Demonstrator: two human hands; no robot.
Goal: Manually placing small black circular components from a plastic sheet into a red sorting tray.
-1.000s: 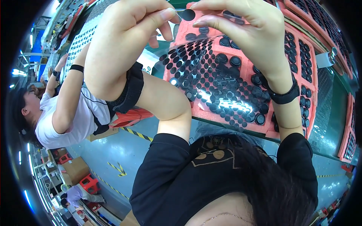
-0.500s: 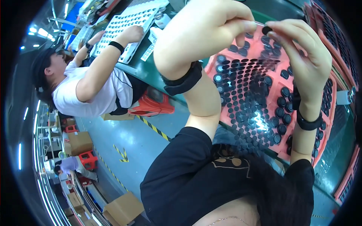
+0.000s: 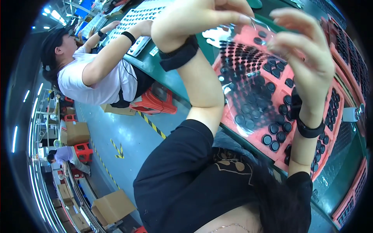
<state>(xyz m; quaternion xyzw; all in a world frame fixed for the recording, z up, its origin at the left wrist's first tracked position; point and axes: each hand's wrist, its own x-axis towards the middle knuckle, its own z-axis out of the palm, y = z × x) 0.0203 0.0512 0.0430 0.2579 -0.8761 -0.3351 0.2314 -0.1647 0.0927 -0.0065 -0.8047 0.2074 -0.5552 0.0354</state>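
Note:
My left hand (image 3: 210, 15) pinches the upper edge of a clear plastic film (image 3: 233, 101) with rows of small black round dots (image 3: 243, 54). The film hangs down in a curve over a pink compartment tray (image 3: 280, 83). Opposite it, my right hand (image 3: 307, 50) is raised at the film's right side, blurred, with thumb and fingers apart. No object shows between those fingers. Black round caps (image 3: 274, 128) lie in groups in the tray's compartments, some seen through the film.
More pink trays with black parts (image 3: 347, 50) stand along the right side. A small white-and-clear bottle (image 3: 351, 114) is beside my right wrist. At the left, a co-worker (image 3: 87, 73) reaches over a white sheet of round parts (image 3: 136, 21). A red stool (image 3: 155, 99) stands below.
The film has swung away to the upper left, baring caps in the lower tray. My right fingers have opened; the black disc seen between them no longer shows. The whole view has shifted slightly.

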